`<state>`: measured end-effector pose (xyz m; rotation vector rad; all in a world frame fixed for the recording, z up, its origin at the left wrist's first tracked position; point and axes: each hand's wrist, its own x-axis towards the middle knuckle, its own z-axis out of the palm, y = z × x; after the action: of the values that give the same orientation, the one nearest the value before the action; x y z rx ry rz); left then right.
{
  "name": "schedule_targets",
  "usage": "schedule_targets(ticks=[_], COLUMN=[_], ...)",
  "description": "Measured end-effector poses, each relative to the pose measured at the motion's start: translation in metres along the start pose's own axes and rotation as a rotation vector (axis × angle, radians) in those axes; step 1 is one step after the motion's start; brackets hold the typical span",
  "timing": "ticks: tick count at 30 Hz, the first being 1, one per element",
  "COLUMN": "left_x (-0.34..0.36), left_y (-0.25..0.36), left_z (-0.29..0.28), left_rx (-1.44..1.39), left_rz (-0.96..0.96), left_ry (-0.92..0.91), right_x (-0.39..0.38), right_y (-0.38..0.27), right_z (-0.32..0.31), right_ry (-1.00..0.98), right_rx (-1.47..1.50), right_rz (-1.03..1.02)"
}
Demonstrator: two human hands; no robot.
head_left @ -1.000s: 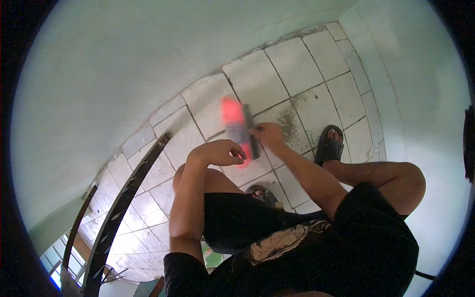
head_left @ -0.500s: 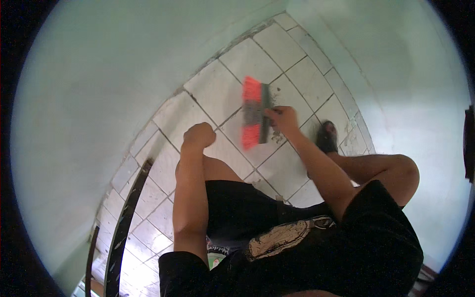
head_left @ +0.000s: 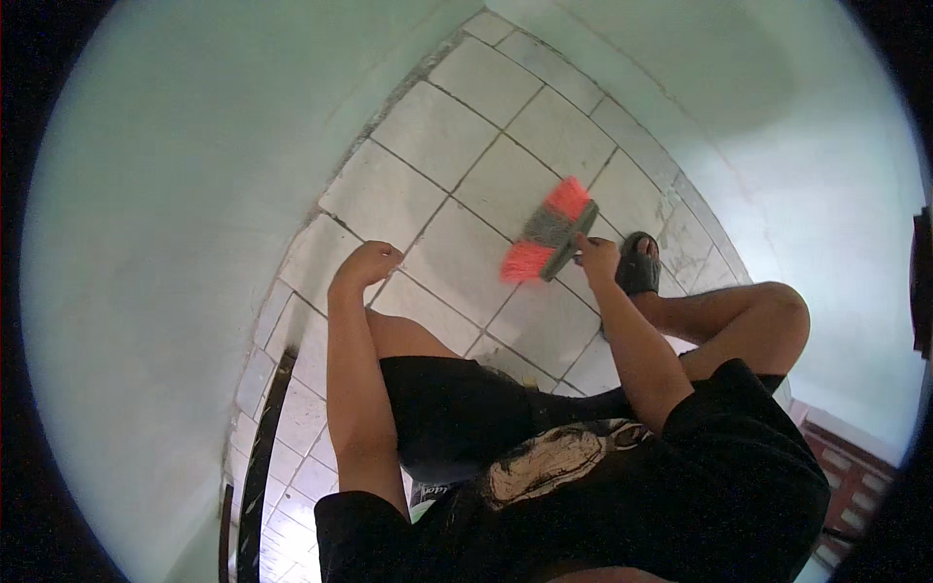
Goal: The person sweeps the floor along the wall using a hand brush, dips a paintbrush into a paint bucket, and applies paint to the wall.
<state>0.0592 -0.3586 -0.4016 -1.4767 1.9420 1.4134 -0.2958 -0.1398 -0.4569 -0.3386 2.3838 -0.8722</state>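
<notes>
Swept toward the foot on the right, the brush (head_left: 550,229) now sits nearer the black sandal (head_left: 637,280) than it did half a second ago; its long back has also turned, one end tipping toward 1 o'clock and the other toward 7. From the head view, the right hand (head_left: 598,260) grasps the brush at the middle of its grey back, fingers closed around the dark stub there. The brush lies just off that hand toward 10 o'clock, its bristles, red at both ends and grey between, fanning out away from the fingers over the tile floor (head_left: 408,189). At the hand's 3 o'clock, near it but apart, is the sandal.

The left hand (head_left: 369,264) has drifted slightly outward and hangs well apart from the brush, toward its 9 o'clock. It holds nothing visible, with its fingers curled in; I cannot tell how tightly. Below it, toward 7 o'clock, runs a dark bar (head_left: 262,466). At the view's 4 o'clock, beyond the bent knee (head_left: 789,316), is a reddish lattice (head_left: 853,476).
</notes>
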Motion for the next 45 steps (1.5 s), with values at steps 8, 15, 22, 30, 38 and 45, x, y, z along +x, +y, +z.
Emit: schedule_targets(ticks=[8, 15, 22, 30, 38, 45], left_x=[0.014, 0.018, 0.023, 0.042, 0.043, 0.022], left_y=[0.037, 0.057, 0.079, 0.091, 0.118, 0.12], left_z=[0.0, -0.001, 0.01, 0.018, 0.034, 0.028], left_rx=[-0.183, -0.338, -0.251, -0.233, -0.266, -0.256], left_rz=[0.209, 0.288, 0.331, 0.376, 0.478, 0.418], left_ry=[0.144, 0.434, 0.328, 0.241, 0.149, 0.213], right_x=[-0.007, -0.082, -0.016, 0.054, 0.048, 0.012], right_y=[-0.045, -0.101, -0.019, 0.073, 0.008, -0.04], right_z=[-0.005, 0.141, 0.084, -0.124, -0.14, 0.042], right_ry=[-0.12, -0.45, -0.251, 0.088, -0.009, -0.233], right_rx=[0.174, 0.122, -0.13, -0.454, 0.195, 0.228], right_rz=[-0.088, -0.214, -0.137, -0.103, -0.052, -0.228])
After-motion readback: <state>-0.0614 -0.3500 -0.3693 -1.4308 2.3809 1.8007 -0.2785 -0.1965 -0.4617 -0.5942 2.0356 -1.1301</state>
